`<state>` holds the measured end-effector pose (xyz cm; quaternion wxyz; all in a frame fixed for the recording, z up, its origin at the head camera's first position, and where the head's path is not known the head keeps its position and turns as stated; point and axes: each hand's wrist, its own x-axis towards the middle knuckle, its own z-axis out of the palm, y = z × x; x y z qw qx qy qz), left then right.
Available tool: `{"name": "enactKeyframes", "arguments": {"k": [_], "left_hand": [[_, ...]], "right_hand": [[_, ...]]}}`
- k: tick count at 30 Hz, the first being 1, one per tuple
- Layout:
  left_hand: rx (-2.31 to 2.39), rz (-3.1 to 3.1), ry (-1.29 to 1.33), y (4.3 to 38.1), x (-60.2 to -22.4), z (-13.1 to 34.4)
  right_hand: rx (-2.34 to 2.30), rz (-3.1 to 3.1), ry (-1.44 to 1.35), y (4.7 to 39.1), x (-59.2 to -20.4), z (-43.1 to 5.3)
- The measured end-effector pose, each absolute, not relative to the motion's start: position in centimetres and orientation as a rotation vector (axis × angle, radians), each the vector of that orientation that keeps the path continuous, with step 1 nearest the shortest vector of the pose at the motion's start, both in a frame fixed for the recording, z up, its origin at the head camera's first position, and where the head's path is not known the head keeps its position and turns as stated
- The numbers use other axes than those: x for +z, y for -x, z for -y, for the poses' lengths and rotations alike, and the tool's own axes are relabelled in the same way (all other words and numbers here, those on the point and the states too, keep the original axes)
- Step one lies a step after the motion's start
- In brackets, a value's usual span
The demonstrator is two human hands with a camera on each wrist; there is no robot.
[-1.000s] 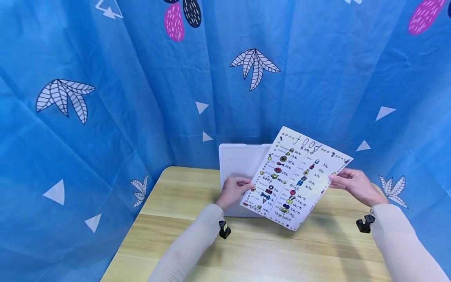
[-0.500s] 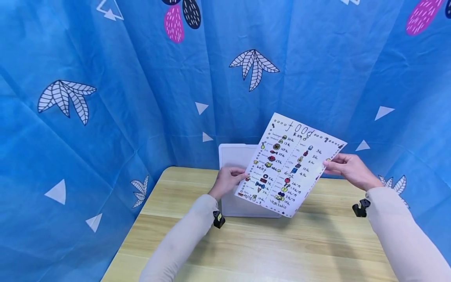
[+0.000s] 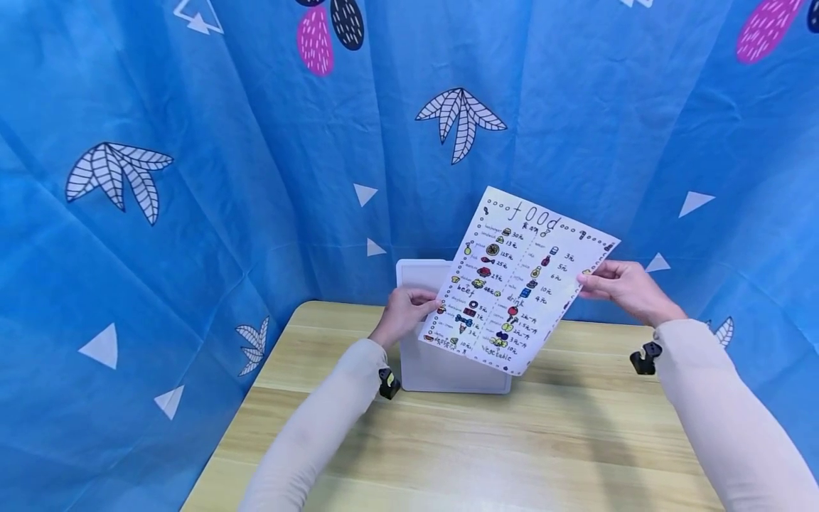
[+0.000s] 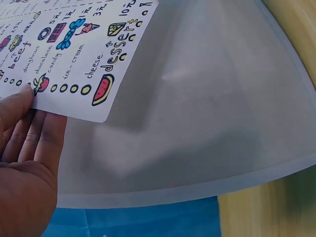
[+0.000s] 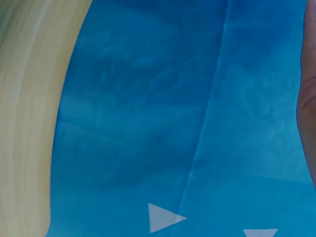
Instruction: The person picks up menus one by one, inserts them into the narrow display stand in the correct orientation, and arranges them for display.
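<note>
Creased blue curtain (image 3: 256,235) behind a wood-grain table (image 3: 448,455). Rectangular hand-drawn food sheet (image 3: 520,284) held tilted between both hands, partly covering a smooth, rimmed, pale board (image 3: 454,373). Left hand (image 3: 404,313) pinches the sheet's left edge, thumb on its face; right hand (image 3: 630,288) pinches the right edge.

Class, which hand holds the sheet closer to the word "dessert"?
The left hand: it pinches the sheet beside "dessert", while the right hand grips the opposite edge, farther from that word.
</note>
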<state>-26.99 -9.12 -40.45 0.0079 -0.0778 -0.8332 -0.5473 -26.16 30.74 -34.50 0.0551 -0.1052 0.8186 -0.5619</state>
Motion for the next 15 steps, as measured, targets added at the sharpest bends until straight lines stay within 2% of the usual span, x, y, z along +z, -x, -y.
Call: {"name": "enactKeyframes", "arguments": {"k": [15], "left_hand": [[-1.699,2.549,0.24,28.1,-37.4,10.2]], "right_hand": [[-1.606,-2.614,0.277,27.8,-30.5,-29.0]]}}
